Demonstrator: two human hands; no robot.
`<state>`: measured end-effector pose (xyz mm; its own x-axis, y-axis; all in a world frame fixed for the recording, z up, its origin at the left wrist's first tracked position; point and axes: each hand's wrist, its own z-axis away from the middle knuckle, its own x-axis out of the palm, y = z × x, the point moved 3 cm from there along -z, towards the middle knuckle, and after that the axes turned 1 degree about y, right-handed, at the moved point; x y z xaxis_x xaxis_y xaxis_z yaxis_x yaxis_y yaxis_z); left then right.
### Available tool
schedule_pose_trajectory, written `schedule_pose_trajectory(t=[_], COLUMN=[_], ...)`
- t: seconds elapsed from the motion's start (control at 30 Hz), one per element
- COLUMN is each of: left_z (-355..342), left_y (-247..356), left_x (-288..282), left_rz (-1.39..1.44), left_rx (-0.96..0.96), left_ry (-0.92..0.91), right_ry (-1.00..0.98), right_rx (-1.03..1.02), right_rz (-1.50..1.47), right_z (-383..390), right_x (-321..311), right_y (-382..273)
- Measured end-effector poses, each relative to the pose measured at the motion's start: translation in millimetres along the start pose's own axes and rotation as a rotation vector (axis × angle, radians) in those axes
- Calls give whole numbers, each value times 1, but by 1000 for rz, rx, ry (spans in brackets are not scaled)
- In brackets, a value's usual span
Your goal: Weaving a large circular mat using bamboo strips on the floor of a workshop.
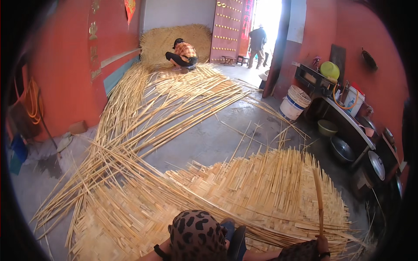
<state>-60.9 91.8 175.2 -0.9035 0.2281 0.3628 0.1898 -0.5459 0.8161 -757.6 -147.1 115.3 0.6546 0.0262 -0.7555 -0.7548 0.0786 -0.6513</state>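
My right hand [322, 245], in a leopard-print sleeve with a dark band at the wrist, is closed round the lower end of an upright split reed [320, 195]. The reed stands over the right part of a large woven reed mat [244, 182]. A rounded leopard-print cloth shape [198, 232] covers the lower middle of the view. Beside it, part of my left forearm with a dark band shows at the lower edge; the left hand's fingers are hidden. Dark shoes [237, 241] rest on the mat. Loose reeds [143, 167] lie across its left side.
A person in a checked shirt [185, 51] crouches on the reeds at the back. Another person [257, 41] stands in the bright doorway. A white bucket [294, 103], bowls [342, 148] and a counter [348, 119] line the right wall. An orange hose [32, 100] hangs at left.
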Motion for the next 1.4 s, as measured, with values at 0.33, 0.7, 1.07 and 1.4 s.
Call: schedule_pose_trajectory(t=[0.33, 0.7, 1.07, 1.4], left_z=[4, 27, 59, 187], left_y=[-4, -23, 14, 163], left_x=[3, 4, -38, 66], left_rz=[86, 206, 482, 132], left_rx=[-54, -14, 218, 1308], left_ry=[-12, 42, 517, 682], right_ry=[251, 310, 322, 275], right_rx=[-109, -169, -210, -267], right_rz=[130, -13, 158, 277], right_z=[15, 33, 52, 66], right_x=[0, -10, -12, -16], right_y=[-69, -130, -309, -214])
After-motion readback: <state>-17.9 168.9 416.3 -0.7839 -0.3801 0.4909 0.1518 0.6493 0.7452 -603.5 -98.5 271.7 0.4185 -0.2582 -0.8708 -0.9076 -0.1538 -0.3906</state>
